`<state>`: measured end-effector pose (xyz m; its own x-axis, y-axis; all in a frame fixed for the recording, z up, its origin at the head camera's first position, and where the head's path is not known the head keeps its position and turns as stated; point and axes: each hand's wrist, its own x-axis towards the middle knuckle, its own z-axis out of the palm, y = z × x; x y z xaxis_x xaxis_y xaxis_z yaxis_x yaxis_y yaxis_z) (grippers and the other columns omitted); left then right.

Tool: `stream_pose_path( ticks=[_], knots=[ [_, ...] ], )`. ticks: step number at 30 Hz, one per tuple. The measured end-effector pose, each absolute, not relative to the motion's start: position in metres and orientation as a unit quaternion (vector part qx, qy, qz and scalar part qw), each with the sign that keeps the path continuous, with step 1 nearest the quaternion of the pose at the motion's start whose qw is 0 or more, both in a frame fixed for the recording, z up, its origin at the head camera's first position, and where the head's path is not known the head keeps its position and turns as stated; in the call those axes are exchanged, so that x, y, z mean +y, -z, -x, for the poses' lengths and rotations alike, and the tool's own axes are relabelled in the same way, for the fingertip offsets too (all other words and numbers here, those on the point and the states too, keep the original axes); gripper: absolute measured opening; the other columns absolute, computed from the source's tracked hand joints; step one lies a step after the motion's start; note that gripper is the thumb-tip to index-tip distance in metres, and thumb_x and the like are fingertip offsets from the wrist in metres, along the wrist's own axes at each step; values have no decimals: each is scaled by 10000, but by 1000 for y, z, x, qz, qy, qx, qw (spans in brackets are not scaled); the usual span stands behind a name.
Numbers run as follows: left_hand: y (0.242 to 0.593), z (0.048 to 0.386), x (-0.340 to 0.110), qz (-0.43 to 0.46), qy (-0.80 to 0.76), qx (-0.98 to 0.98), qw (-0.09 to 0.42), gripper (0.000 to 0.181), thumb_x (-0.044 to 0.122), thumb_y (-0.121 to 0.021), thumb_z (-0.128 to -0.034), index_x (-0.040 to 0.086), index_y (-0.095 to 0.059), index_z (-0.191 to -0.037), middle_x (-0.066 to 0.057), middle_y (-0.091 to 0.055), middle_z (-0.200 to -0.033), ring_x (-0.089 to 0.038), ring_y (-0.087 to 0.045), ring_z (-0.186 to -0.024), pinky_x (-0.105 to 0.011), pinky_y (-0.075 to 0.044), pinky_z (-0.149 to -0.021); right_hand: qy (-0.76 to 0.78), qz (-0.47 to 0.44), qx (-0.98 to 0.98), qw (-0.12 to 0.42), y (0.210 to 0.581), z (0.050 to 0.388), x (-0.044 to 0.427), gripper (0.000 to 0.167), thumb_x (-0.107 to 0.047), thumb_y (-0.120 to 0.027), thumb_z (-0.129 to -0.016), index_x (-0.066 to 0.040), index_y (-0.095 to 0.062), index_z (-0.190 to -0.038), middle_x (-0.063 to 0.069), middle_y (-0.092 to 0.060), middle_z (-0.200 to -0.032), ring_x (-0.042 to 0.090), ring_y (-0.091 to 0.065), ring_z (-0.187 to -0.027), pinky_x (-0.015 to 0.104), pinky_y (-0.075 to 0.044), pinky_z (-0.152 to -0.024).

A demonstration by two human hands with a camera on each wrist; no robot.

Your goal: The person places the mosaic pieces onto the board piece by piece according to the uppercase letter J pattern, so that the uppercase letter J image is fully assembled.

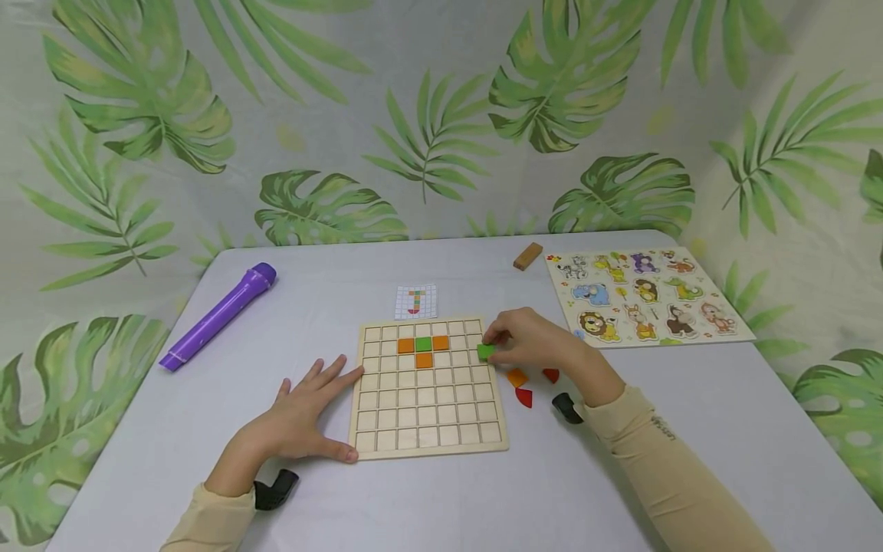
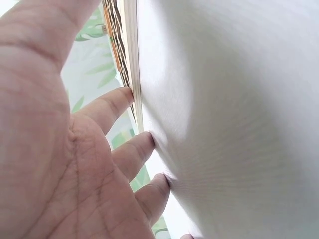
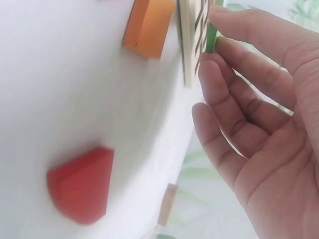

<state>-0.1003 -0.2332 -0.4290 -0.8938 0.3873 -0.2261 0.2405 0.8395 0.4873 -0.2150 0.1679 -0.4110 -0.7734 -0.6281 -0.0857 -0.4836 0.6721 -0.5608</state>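
Right hand (image 1: pixel 527 337) — pinching green tile (image 1: pixel 486 353) between fingertips | left hand (image 1: pixel 300 418) — spread, touching board (image 1: pixel 428 415)

Counted at the tabletop (image 1: pixel 441 498): one pale wooden grid board (image 1: pixel 417 438); four orange square tiles (image 1: pixel 517 377), three on the board, one off; two green square tiles (image 1: pixel 423 344); two red fan-shaped pieces (image 1: pixel 524 397); one white printed pattern card (image 1: pixel 401 301); one purple microphone (image 1: pixel 217 316); one brown rectangular block (image 1: pixel 528 256); one cream animal puzzle board (image 1: pixel 621 310); two black wrist-worn devices (image 1: pixel 567 408); two bare hands (image 1: pixel 530 337).
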Motion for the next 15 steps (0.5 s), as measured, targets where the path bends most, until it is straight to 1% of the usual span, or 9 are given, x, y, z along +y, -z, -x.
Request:
stream_pose_path(
  ticks=[6, 10, 15],
  knots=[
    [429, 101, -233, -165, -228, 946, 160, 1267, 650, -948, -664, 283, -324, -1703, -148, -162, -1813, -540, -66, -1653, -916, -30, -1160, 263, 312, 903, 136, 410, 212, 158, 207, -171, -843, -933, -74, -811, -1112, 20, -764, -1054, 158, -668, -959, 367, -602, -931],
    [429, 101, -232, -164, -226, 947, 159, 1270, 649, -951, -659, 277, -329, -1702, -149, -167, -1812, -542, -70, -1651, -918, -33, -1159, 265, 325, 898, 131, 409, 211, 152, 204, -163, -838, -939, -57, -807, -1111, 38, -766, -1051, 185, -691, -961, 403, -618, -933],
    [430, 101, -232, -165, -226, 947, 158, 1272, 645, -954, -657, 272, -331, -1701, -152, -168, -1811, -544, -71, -1651, -921, -34, -1155, 270, 321, 897, 137, 407, 208, 142, 200, -170, -843, -940, -70, -804, -1109, 20, -760, -1049, 179, -687, -960, 379, -614, -924]
  ],
)
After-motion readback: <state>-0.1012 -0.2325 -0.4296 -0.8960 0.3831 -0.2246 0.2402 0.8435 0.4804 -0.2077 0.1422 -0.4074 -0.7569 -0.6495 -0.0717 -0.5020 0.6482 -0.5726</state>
